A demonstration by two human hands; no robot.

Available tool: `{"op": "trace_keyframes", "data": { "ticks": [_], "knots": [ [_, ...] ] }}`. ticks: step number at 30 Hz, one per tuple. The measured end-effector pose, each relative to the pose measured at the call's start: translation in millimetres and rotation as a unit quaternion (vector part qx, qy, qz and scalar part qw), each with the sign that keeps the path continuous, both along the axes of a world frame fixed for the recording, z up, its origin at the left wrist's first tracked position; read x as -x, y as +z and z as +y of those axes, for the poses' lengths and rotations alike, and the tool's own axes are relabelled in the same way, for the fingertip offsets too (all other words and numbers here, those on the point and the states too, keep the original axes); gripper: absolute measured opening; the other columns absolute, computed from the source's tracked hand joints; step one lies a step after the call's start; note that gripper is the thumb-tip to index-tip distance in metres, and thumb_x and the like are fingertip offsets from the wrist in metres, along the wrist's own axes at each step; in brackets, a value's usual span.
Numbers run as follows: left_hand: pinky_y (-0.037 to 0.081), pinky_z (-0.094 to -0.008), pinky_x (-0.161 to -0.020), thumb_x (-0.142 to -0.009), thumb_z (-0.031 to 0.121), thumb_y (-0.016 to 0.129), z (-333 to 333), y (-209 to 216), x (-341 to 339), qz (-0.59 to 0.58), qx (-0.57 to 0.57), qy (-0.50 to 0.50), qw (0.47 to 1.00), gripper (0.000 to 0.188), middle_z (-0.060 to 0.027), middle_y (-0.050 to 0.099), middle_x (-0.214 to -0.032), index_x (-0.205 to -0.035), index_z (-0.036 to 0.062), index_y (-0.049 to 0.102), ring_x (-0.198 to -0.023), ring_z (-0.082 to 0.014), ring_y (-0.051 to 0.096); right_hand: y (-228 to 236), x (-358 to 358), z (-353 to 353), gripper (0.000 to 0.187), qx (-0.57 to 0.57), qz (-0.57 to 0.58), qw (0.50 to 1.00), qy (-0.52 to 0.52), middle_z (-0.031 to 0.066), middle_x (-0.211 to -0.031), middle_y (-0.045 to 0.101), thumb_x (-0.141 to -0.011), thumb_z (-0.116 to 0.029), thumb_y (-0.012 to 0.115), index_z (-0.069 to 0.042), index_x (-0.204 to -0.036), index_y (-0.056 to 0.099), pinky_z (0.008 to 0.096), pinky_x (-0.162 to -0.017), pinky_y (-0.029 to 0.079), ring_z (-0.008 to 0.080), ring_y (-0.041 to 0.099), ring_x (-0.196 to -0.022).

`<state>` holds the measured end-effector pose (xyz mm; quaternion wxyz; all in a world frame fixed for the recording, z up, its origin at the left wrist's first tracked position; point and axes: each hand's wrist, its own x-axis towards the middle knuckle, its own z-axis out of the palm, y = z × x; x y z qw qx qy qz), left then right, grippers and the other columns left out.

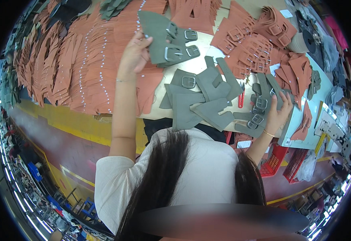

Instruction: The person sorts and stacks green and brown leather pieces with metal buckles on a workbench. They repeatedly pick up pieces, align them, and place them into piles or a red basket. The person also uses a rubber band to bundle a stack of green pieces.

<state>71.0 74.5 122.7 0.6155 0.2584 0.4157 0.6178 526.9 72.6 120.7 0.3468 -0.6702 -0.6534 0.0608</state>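
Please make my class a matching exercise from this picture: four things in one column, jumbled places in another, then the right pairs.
Things
1. Topmost green buckled item
2. Red-handled tool
3. Red baskets
4. Orange-brown buckled straps

Places
A. Piled toward the far right of the table
B. Held in the left hand
C. Below table level
D. Lying between loose green pieces

Pairs: 1-B, 2-D, 3-C, 4-A

On a pale cream counter (204, 42), we see flat grey-green pieces (213, 85), some buckled, a red-handled tool (241, 99) and layered orange-brown strips (91, 68).
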Motion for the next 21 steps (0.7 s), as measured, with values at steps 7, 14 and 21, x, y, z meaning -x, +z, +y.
{"op": "trace_keyframes", "data": {
  "ticks": [7,14,21],
  "knots": [
    [0.055,-0.0363,-0.083,-0.092,0.002,0.05,26,-26,78,0.121,-0.017,0.102,0.987,0.029,-0.0197,0.06,-0.113,-0.121,-0.0012,0.046,-0.098,-0.0284,0.063,7,45,1,0.024,0.04,0.037,0.995,0.09,0.0131,-0.126,0.052,-0.085,-0.021,0.066,-0.007,-0.105,0.066,0.0377,-0.096,0.041,0.0283,0.051,-0.117],
    [0.049,-0.035,-0.077,-0.083,0.007,0.061,53,-58,99,0.605,0.01,0.221,0.765,0.032,-0.0178,0.063,-0.103,-0.115,0.0005,0.058,-0.09,-0.0262,0.06,6,45,-24,0.021,0.069,0.033,0.993,0.094,0.0135,-0.12,0.057,-0.085,-0.015,0.065,-0.006,-0.104,0.065,0.0348,-0.091,0.044,0.0273,0.055,-0.111],
    [0.044,-0.0373,-0.082,-0.081,0.011,0.064,8,-32,-11,0.634,-0.065,0.022,0.77,0.028,-0.0133,0.059,-0.098,-0.108,0.0028,0.063,-0.093,-0.0288,0.055,-21,50,-39,0.023,0.208,0.036,0.957,0.2,0.0145,-0.095,0.061,-0.081,-0.012,0.066,-0.003,-0.102,0.063,0.0343,-0.078,0.049,0.0302,0.061,-0.089]
  ]
}}
